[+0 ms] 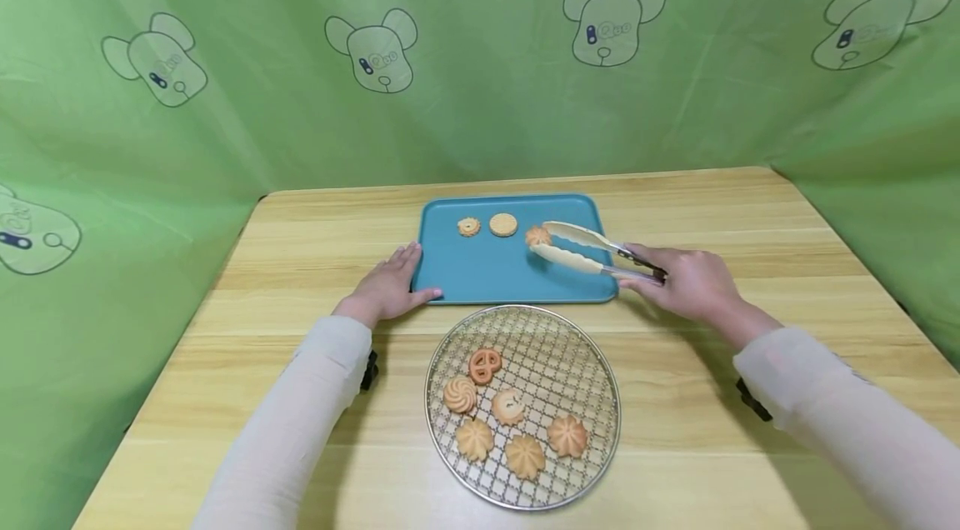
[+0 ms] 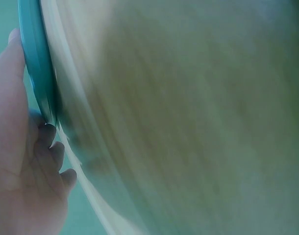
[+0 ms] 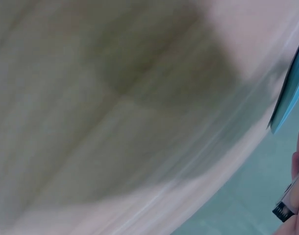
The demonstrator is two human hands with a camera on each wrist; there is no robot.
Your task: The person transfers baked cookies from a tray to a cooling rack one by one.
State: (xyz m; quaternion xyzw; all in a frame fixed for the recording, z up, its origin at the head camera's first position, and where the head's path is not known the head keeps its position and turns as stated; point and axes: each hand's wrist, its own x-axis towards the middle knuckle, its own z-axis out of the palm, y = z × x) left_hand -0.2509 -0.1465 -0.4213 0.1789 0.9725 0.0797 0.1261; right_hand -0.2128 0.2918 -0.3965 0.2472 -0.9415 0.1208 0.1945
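My right hand [image 1: 692, 284] grips a pair of tongs [image 1: 573, 258] with metal arms and cream scalloped tips. Between the tips is a flower-shaped cookie [image 1: 537, 237], over the right half of a blue tray [image 1: 480, 272]; a shadow falls beneath it. On the tray lie a ring-shaped cookie [image 1: 468, 227] and a round flat cookie [image 1: 503, 224]. My left hand [image 1: 386, 287] rests against the tray's left front corner, fingers extended along the side and thumb at the rim. In the left wrist view, the left hand [image 2: 29, 152] touches the tray's edge [image 2: 37, 58].
A round wire rack [image 1: 555, 347] stands just in front of the tray. It bears a pretzel cookie [image 1: 484, 365], a swirl cookie [image 1: 460, 395] and several others. The wooden table [image 1: 315, 238] meets a green curtain [image 1: 480, 130] at the back.
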